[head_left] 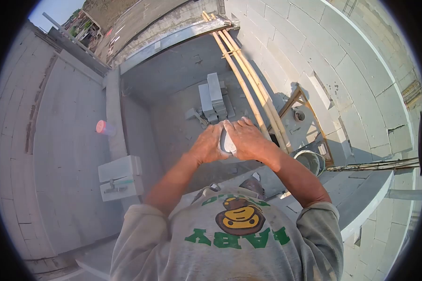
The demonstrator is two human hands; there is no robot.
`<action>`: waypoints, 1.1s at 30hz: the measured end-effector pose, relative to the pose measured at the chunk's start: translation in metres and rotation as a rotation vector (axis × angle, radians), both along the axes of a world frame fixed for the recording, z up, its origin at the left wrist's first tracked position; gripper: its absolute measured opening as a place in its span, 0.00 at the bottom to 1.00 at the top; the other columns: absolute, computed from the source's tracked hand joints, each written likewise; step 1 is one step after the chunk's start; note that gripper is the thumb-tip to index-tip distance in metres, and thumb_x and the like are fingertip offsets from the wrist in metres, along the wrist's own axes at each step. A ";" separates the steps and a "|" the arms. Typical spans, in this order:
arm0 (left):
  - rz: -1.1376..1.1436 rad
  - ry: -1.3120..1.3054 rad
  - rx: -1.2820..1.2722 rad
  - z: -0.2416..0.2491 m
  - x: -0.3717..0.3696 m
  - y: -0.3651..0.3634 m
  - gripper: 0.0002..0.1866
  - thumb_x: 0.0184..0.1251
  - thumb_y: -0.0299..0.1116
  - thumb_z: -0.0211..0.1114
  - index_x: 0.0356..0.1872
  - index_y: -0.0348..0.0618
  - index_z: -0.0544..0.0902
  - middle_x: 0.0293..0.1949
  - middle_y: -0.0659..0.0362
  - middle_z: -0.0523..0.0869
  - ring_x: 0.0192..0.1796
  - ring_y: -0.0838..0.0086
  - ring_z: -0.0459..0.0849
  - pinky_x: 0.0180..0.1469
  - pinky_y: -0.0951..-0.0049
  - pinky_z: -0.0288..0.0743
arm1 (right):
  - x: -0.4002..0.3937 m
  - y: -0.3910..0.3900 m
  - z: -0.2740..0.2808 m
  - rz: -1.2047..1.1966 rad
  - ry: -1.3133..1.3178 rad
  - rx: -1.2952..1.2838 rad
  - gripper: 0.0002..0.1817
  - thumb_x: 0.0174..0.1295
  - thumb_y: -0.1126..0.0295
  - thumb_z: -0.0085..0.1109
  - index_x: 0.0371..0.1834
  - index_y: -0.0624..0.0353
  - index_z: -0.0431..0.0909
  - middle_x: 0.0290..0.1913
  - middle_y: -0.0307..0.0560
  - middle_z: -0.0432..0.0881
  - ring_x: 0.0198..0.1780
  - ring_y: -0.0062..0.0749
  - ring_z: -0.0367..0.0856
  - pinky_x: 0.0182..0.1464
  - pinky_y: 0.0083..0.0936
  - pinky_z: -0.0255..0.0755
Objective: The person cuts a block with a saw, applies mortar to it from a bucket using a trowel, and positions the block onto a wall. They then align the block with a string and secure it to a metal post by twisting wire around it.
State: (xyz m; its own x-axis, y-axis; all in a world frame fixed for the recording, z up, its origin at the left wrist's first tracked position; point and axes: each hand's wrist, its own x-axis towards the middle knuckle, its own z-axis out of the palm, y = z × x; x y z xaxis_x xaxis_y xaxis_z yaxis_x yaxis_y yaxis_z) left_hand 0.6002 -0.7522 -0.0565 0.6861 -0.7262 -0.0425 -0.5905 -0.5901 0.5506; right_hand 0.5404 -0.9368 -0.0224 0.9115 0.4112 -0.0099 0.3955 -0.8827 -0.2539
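Note:
My left hand (208, 144) and my right hand (249, 140) meet in front of my chest, fingers closed around a small pale block piece (228, 142). It looks whitish, with a darker grey side, and most of it is covered by my palms and fingers. Both hands have pale dust on the fingertips. Below and beyond them lies the floor of a lower space with a stack of light grey blocks (213, 95). My feet are just visible under the shirt's lower edge.
Bamboo poles (253, 79) cross the opening at the right. A bucket (309, 161) stands near my right arm, by a wooden frame (290, 100). Left are a pink container (105, 128) and pale blocks (119, 171) with a tool on them. Block walls (356, 79) rise around.

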 end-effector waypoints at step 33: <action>1.365 -0.038 -1.143 -0.017 -0.265 0.454 0.51 0.38 0.50 0.82 0.67 0.38 0.72 0.58 0.53 0.81 0.61 0.66 0.77 0.66 0.65 0.68 | -0.024 0.510 0.081 1.214 0.203 0.154 0.38 0.53 0.50 0.70 0.63 0.60 0.72 0.57 0.58 0.77 0.58 0.52 0.77 0.61 0.41 0.70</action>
